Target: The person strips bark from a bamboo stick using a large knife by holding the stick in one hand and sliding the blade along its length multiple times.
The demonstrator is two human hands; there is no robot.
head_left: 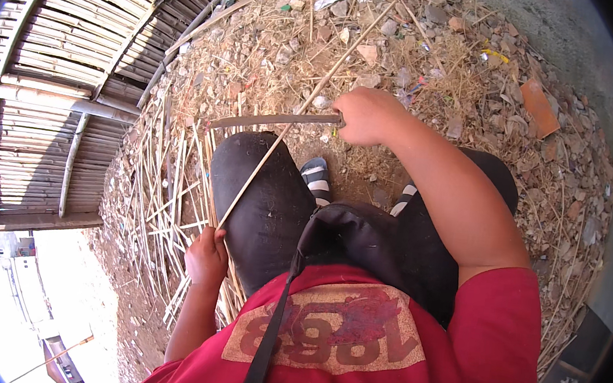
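Note:
My right hand [367, 116] is closed around the handle end of a long, narrow knife [261, 121], whose dark blade points left above my left knee. In my left hand [207, 254], beside my left thigh, is the lower end of a thin bamboo strip [323, 84]. The strip slants up and away to the right, past the knee. Blade and strip cross near the middle of the blade; whether the edge bites into the bamboo I cannot tell. A loose heap of pale split strips [161, 207] lies on the ground to the left of my leg.
A bamboo-slat wall [63, 35] stands at the far left. Stones, dry grass and litter cover the ground [441, 94], with an orange-brown tile piece [539, 108] to the right. A grey wall [572, 40] rises at the far right. My sandalled feet [317, 178] are between my knees.

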